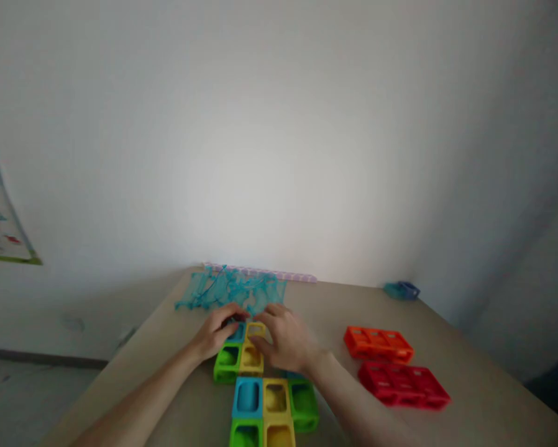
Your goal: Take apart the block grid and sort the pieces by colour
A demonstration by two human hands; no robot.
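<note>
Plastic, hollow, rigid; judged light and slick. Lies at centre of table (335,310) as joined blocks (276,397). Shows left hand (218,335) and right hand (288,341) curled loosely over far row, fingertips touching, grasp unconfirmed. Advises gripping outer side walls.

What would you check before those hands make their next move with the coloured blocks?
1. Left hand and right hand on the far end of the block cluster: ok.
2. Block cluster flat on the table: ok.
3. Orange piece and red piece lying apart from the hands: ok.
4. Mesh bag clear of the fingertips: cannot tell.
5. Grip on a block under the fingers: hidden, cannot tell.
</note>
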